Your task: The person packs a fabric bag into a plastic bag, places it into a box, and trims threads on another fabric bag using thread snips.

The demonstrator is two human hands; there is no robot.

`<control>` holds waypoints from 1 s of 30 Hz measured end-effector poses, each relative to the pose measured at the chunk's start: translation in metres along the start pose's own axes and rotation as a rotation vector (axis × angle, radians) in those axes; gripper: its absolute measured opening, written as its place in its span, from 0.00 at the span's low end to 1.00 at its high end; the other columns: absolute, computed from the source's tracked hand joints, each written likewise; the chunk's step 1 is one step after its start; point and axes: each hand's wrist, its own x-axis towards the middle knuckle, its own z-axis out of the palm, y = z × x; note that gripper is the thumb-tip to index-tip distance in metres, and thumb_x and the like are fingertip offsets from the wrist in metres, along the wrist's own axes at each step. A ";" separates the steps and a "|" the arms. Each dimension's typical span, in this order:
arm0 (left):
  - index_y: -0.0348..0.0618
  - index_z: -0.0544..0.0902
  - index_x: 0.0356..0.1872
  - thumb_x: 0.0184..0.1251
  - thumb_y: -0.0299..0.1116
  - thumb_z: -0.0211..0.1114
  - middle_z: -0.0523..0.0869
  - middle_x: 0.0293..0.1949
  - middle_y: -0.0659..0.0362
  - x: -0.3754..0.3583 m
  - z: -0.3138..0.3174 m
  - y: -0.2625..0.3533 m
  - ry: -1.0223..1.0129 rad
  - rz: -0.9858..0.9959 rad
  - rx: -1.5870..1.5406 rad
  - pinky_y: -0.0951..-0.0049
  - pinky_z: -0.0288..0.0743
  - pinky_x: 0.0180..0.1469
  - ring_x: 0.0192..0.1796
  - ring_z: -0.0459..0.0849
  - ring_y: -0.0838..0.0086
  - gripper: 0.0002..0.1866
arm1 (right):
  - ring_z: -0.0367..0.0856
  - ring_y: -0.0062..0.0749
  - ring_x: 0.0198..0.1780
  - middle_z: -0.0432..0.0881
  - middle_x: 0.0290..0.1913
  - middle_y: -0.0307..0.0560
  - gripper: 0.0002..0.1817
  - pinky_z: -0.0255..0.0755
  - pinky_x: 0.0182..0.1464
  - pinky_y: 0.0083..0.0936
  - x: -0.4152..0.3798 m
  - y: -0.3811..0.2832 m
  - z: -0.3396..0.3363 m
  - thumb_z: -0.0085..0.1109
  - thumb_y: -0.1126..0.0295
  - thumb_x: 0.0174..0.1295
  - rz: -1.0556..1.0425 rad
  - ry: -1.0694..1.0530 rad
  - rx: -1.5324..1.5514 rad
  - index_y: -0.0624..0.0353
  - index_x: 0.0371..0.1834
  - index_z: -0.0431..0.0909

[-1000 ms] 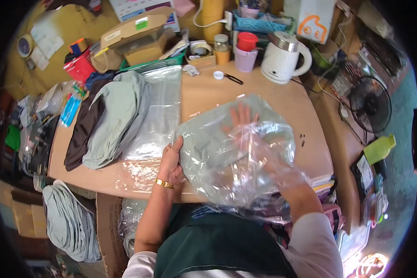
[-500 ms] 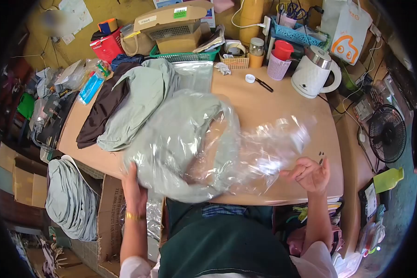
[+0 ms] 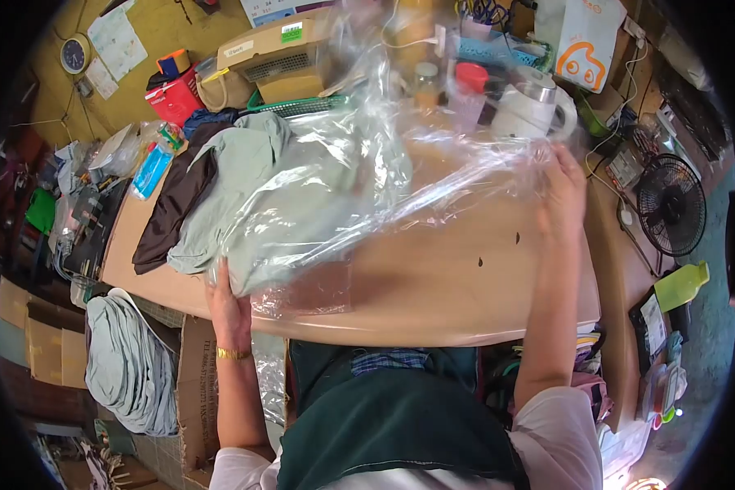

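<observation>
A large clear plastic bag (image 3: pixel 400 208) is held up over the table, with a folded pale grey-green cloth (image 3: pixel 302 220) inside it. My left hand (image 3: pixel 230 310) grips the bag's near left corner, fingers partly hidden. On the right, my right hand (image 3: pixel 562 192) is closed on the gathered end of the bag, which stretches in a taut line between both hands. Under the left part of the bag, another pale cloth (image 3: pixel 249 151) lies over a dark brown cloth (image 3: pixel 171 208). A flat sheet of clear plastic (image 3: pixel 318 290) rests at the table's near edge.
Along the back stand a white kettle (image 3: pixel 524 114), a red cup (image 3: pixel 470 77), a glass jar (image 3: pixel 425 82) and a cardboard box (image 3: pixel 282 61). A blue packet (image 3: pixel 151 171) lies at the left edge. Pale cloths are piled (image 3: pixel 131 359) lower left. A black fan (image 3: pixel 671 204) stands right.
My right hand has moved up and away from me and has closed on the bag's end. The bag and the cloth in it have been lifted and pulled taut.
</observation>
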 end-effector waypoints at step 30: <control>0.28 0.72 0.60 0.72 0.50 0.54 0.78 0.56 0.34 0.192 0.118 -0.102 -0.386 0.025 1.615 0.58 0.70 0.60 0.59 0.78 0.47 0.31 | 0.81 0.39 0.39 0.83 0.38 0.48 0.16 0.73 0.48 0.32 -0.112 0.065 -0.044 0.69 0.67 0.51 0.280 -0.763 -0.993 0.65 0.38 0.79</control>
